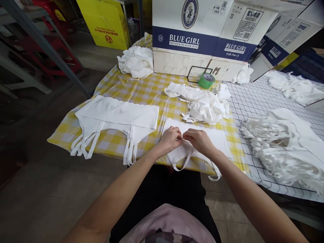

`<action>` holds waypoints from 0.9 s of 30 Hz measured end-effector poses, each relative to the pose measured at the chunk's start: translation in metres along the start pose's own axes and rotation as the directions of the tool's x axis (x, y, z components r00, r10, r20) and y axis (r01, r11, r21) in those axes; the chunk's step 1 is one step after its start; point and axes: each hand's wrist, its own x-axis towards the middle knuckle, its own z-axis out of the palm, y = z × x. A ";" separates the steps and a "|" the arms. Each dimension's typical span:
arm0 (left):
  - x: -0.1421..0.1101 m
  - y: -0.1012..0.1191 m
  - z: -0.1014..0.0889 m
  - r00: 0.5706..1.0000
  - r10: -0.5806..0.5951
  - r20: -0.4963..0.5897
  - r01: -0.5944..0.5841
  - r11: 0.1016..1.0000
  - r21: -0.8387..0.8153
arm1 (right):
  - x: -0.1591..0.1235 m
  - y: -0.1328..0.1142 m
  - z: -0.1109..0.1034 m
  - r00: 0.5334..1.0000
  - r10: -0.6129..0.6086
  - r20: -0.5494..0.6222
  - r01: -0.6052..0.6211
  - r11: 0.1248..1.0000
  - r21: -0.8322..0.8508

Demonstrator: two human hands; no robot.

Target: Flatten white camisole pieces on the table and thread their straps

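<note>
A white garter belt [217, 138] lies flat at the table's front edge, its straps hanging over the side. My left hand [172, 137] and my right hand [198, 138] meet above its left half. The fingers of both are pinched close together on a strap of the garter belt; their tips partly hide the exact spot. To the left, a stack of similar white garter belts [118, 113] is spread out with straps dangling in two bunches. Just beyond my hands sits a crumpled heap of white strapped pieces [206, 103].
A green tape roll [207, 80] and a black wire frame [193, 74] stand before a large beer carton [182, 60]. White fabric [136, 60] is bundled at the back left. A big pile of strapped garments [286, 145] covers the right side. A yellow carton [103, 25] stands behind.
</note>
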 end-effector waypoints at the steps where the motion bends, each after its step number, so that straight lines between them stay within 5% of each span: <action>1: 0.000 0.000 0.000 1.000 0.000 0.001 0.000 1.000 -0.002 | 0.000 0.000 0.000 1.000 -0.008 0.011 0.008 1.000 -0.007; 19: 0.000 0.001 0.002 1.000 -0.005 -0.023 0.005 1.000 -0.008 | 0.000 0.001 0.000 0.993 0.030 0.118 -0.002 0.972 -0.234; 24: -0.001 0.003 -0.001 0.999 -0.021 -0.032 0.020 0.999 -0.026 | -0.014 -0.015 0.001 0.979 0.202 -0.001 -0.199 0.965 -0.172; 27: -0.004 0.004 -0.006 1.000 -0.003 -0.018 0.002 0.998 -0.061 | -0.036 -0.032 0.000 0.931 0.353 -0.089 -0.343 0.933 0.112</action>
